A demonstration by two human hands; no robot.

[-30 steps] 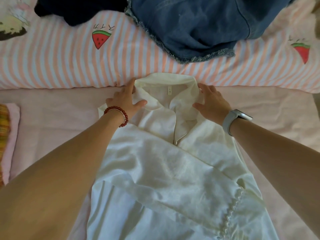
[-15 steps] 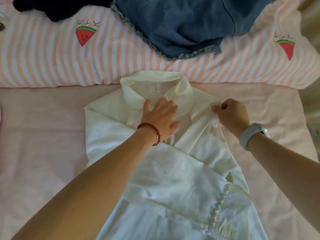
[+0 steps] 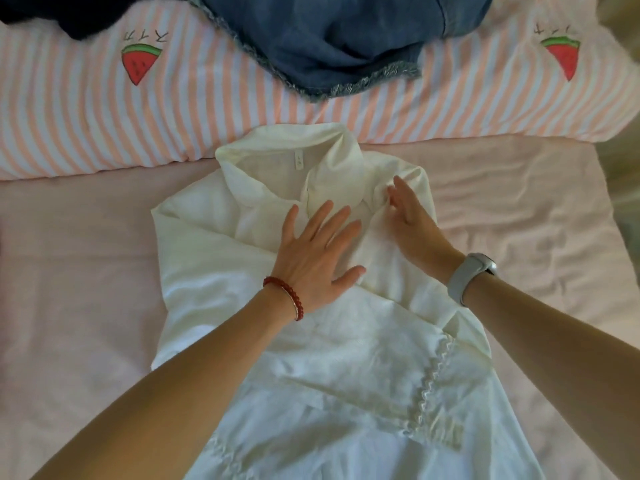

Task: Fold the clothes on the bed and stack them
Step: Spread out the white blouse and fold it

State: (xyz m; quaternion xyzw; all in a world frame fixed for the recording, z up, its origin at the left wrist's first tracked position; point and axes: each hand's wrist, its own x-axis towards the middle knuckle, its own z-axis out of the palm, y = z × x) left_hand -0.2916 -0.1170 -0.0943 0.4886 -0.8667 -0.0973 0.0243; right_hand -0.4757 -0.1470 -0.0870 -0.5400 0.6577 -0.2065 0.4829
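A: Which step is the person doing now?

B: The person is folding the white shirt (image 3: 311, 341), which is lying on the pink bed sheet (image 3: 76, 271) with its collar at 12 o'clock, just beside the striped pillow (image 3: 207, 109). The left hand (image 3: 317, 258) is pressing flat on the chest of the shirt, fingers (image 3: 325, 216) straight and spread, grasping nothing. The right hand (image 3: 412, 223) is lying at 3 o'clock from it, fingers straight too, pushing on the folded shoulder edge. I judge that the right side is being turned in and smoothed.

A: And what is the next move asking for?

B: I think the crease at the right shoulder is needing one more flat stroke, while the left hand is holding the cloth in place. Then the left side, at 9 o'clock, is waiting to be folded in the same way, and the long lower part with the lace trim (image 3: 429, 386) at 5 o'clock is needing to come up. Thin cloth like this is probably slipping easily.

A: What is lying around?

B: A denim garment (image 3: 346, 39) is lying on the pillow at 12 o'clock, and a dark garment (image 3: 69, 12) at 11 o'clock. Both are looking unfolded. They are not touching the shirt, so nothing is blocking the fold. I am seeing no finished stack here.
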